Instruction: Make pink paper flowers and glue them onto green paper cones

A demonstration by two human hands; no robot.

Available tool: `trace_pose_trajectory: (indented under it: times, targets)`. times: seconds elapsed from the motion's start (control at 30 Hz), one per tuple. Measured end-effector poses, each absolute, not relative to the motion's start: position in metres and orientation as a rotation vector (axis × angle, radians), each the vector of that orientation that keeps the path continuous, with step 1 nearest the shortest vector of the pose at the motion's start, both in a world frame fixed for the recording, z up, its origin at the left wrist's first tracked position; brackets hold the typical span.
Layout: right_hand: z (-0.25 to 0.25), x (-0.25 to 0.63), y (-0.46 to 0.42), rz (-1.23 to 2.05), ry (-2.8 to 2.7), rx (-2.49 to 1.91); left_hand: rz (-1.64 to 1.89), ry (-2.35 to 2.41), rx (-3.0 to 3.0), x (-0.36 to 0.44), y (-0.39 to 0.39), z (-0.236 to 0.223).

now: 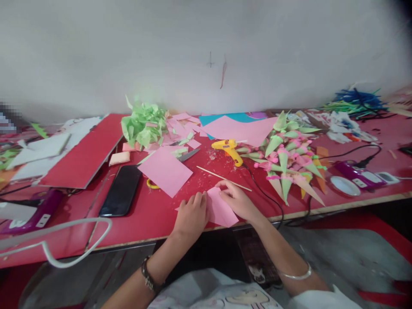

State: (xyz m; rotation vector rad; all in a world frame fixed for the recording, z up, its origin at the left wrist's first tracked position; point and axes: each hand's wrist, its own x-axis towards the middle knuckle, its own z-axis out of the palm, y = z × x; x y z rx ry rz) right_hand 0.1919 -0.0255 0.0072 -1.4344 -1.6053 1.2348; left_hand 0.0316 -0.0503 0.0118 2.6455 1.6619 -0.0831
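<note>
We're reaching in over the front edge of the red surface (154, 216), both hands on a small pink sheet (221, 211) sitting right by that edge, around mid-length. Our left hand (193, 214) is palm down, fingers bent and bunched on its left side. Our right hand (237, 199) slants in, thumb and fingers by its far edge. Honestly can't tell if either's pinching it.
</note>
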Motion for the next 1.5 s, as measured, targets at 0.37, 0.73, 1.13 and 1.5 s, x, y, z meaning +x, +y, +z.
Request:
trace_pose_trajectory:
  times: [0.37,0.73,1.13,1.5]
  targets:
    - [0.008,0.183,-0.04,0.803,-1.867,-1.577,-0.08,1.688,2.616,0.034,-0.051,0.011]
    - [0.0,0.179,-0.049,0.49,-1.992,-1.609,-0.164,1.694,2.647,0.04,-0.052,0.012]
    - [0.009,0.194,-0.065,0.759,-1.923,-1.615,-0.172,1.726,2.769,0.041,-0.055,0.008]
    - [-0.001,0.215,-0.079,0.425,-1.855,-1.821,-0.174,1.742,2.711,0.042,-0.054,0.01]
